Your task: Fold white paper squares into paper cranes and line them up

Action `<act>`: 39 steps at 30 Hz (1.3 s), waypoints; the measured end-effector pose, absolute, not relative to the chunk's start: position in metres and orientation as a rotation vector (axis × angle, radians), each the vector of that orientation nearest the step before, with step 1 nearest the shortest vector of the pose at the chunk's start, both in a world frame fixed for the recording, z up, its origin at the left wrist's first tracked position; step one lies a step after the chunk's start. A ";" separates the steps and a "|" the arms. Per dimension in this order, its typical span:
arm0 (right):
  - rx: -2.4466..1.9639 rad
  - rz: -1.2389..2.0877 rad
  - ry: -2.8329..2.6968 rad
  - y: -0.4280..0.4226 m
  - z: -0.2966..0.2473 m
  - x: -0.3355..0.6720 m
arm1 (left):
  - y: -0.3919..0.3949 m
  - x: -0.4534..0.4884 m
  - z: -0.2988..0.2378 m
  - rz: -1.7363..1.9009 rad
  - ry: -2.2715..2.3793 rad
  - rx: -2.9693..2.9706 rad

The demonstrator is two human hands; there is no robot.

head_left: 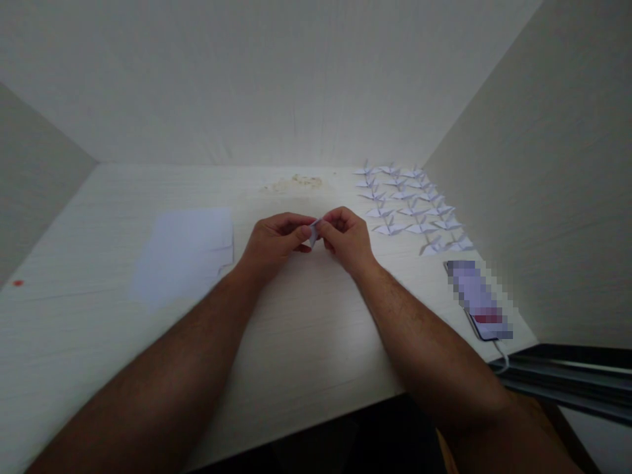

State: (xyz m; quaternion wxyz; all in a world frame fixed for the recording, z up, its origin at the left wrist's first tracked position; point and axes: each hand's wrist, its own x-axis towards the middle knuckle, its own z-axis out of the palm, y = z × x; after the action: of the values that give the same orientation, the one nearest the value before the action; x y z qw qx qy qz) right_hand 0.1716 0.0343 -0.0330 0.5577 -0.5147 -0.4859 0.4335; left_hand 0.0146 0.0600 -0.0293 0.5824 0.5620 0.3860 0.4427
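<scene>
- Pale walls (296,85) enclose three sides of a whitish, wood-grained tabletop (306,355), which carries everything described below.
- Center: a small piece of folded white paper (313,235) is held just above the tabletop, between two bare hands.
- Left hand (280,238): thumb and fingers pinch the folded paper from its left side.
- Right hand (348,237): thumb and forefinger pinch its upper right part.
- Left: white paper sheets (185,253) lie flat.
- Far right: white origami cranes (390,228) stand in close rows.
- Nearer, right: a smartphone (478,299), screen pixelated, with a white cable (504,361) at its near end.
</scene>
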 end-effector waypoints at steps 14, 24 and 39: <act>-1.257 0.955 -1.215 0.036 -0.036 0.172 | 0.057 0.017 -0.023 1.038 0.861 1.183; -1.275 0.961 -1.209 0.036 -0.037 0.173 | 0.058 0.016 -0.026 1.053 0.848 1.211; -1.248 0.401 -1.479 0.032 -0.036 0.168 | 0.058 0.018 -0.023 1.083 0.832 1.079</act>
State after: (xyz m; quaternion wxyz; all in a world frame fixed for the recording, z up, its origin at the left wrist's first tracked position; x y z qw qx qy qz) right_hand 0.1676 0.0323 -0.0362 0.5504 -0.5272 -0.6249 0.1693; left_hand 0.0177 0.0583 -0.0229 0.6447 0.4738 0.3654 0.4759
